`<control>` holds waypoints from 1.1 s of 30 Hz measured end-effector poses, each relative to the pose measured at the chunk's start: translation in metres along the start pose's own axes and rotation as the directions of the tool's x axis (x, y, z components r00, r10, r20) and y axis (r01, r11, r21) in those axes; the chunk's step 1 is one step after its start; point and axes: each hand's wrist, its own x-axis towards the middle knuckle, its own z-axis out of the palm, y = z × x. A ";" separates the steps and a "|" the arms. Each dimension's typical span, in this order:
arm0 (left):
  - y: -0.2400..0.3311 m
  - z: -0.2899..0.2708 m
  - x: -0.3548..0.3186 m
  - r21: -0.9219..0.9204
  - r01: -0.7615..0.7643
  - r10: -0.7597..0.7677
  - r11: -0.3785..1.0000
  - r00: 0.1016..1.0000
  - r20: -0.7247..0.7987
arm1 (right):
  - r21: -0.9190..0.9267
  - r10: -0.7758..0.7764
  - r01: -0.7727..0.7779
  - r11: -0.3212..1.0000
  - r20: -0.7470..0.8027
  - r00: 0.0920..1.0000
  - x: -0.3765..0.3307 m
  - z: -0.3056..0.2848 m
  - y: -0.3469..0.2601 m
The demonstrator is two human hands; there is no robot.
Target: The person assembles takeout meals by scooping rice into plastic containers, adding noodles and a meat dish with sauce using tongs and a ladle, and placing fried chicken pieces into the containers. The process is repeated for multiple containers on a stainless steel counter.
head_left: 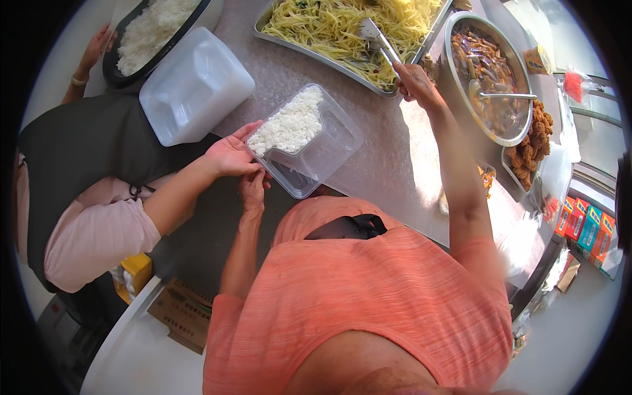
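Tongs (384, 47) sit squeezed in our right grip (413, 82) at one o'clock; our left grip (252, 189), nine o'clock, is at the rice-filled plastic container (339, 136), twelve o'clock, pinching or not we cannot tell.

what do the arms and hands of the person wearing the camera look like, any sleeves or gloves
Both arms are bare below short coral-orange sleeves. The left hand and right hand have no gloves, and no watch or bracelet shows.

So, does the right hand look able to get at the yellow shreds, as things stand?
Probably yes: the right hand holds the tongs, their tips appear to be at the yellow shreds, and nothing seems in the way.
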 end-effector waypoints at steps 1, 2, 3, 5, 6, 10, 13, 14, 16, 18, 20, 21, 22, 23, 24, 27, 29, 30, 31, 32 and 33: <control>0.001 0.000 0.002 -0.016 0.001 -0.002 1.000 1.000 -0.015 | 0.002 -0.038 0.038 0.999 0.002 0.999 0.011 0.007 -0.006; 0.008 0.005 0.003 -0.039 -0.002 0.002 0.999 1.000 -0.008 | 0.007 -0.070 0.070 0.998 0.002 0.998 0.021 0.014 -0.010; 0.014 0.012 0.005 -0.062 -0.005 0.005 0.998 1.000 0.000 | -0.005 0.030 -0.030 1.000 -0.076 0.997 0.036 0.020 -0.017; 0.021 0.019 0.007 -0.062 -0.036 0.037 0.997 0.999 0.026 | -0.167 -0.020 0.001 0.986 -0.108 0.994 0.051 0.026 -0.027; 0.017 0.021 0.006 -0.042 -0.031 0.031 0.999 0.999 0.009 | -0.245 -0.046 0.014 0.969 -0.125 0.991 0.054 0.028 -0.029; 0.021 0.029 0.006 0.058 -0.052 0.053 0.997 0.999 -0.009 | -0.548 -0.424 0.282 0.788 -0.149 0.894 0.034 0.030 -0.029; 0.035 0.039 0.008 0.121 -0.054 0.056 0.991 0.998 -0.016 | -0.796 -0.537 0.286 0.534 -0.057 0.842 0.001 0.023 -0.037; 0.035 0.041 0.010 0.125 -0.047 0.049 0.991 0.999 -0.009 | -0.877 -0.587 0.269 0.399 -0.019 0.810 -0.006 0.020 -0.036; 0.037 0.043 0.016 0.133 -0.039 0.038 0.990 0.999 0.009 | -0.938 -0.555 0.250 0.241 0.078 0.829 -0.021 0.016 -0.036; 0.040 0.042 0.020 0.162 -0.046 0.042 0.986 0.999 0.026 | -0.966 -0.442 0.215 0.143 0.132 0.887 -0.033 0.011 -0.043; 0.040 0.039 0.023 0.159 -0.045 0.041 0.986 0.999 0.030 | -0.968 -0.451 0.215 0.128 0.136 0.882 -0.051 0.011 -0.054; 0.038 0.035 0.025 0.148 -0.041 0.036 0.988 0.999 0.035 | -0.966 -0.471 0.221 0.137 0.133 0.872 -0.058 0.011 -0.056; 0.038 0.034 0.026 0.137 -0.036 0.030 0.990 0.999 0.041 | -0.963 -0.490 0.228 0.147 0.130 0.862 -0.065 0.012 -0.057; 0.037 0.034 0.025 0.123 -0.036 0.031 0.992 0.999 0.038 | -0.959 -0.490 0.236 0.158 0.132 0.862 -0.069 0.013 -0.055; 0.036 0.034 0.024 0.108 -0.036 0.032 0.994 0.999 0.033 | -0.960 -0.465 0.225 0.165 0.126 0.876 -0.070 0.017 -0.053; 0.036 0.037 0.024 0.072 -0.042 0.041 0.996 0.999 0.025 | -0.958 -0.508 0.220 0.183 0.100 0.855 -0.054 0.029 -0.038; 0.036 0.039 0.023 0.063 -0.044 0.043 0.997 0.999 0.020 | -0.952 -0.546 0.229 0.201 0.085 0.834 -0.032 0.034 -0.027; 0.035 0.040 0.024 0.061 -0.044 0.042 0.997 0.999 0.023 | -0.950 -0.564 0.232 0.210 0.076 0.822 -0.022 0.035 -0.023; 0.036 0.040 0.022 0.061 -0.041 0.040 0.997 0.999 0.017 | -0.939 -0.581 0.249 0.239 0.068 0.811 -0.017 0.039 -0.023; 0.036 0.040 0.021 0.049 -0.045 0.045 0.998 0.999 0.006 | -0.923 -0.550 0.245 0.298 0.044 0.834 -0.013 0.040 -0.025; 0.036 0.042 0.022 0.037 -0.048 0.049 0.998 0.999 -0.005 | -0.904 -0.516 0.237 0.356 0.021 0.856 -0.009 0.041 -0.029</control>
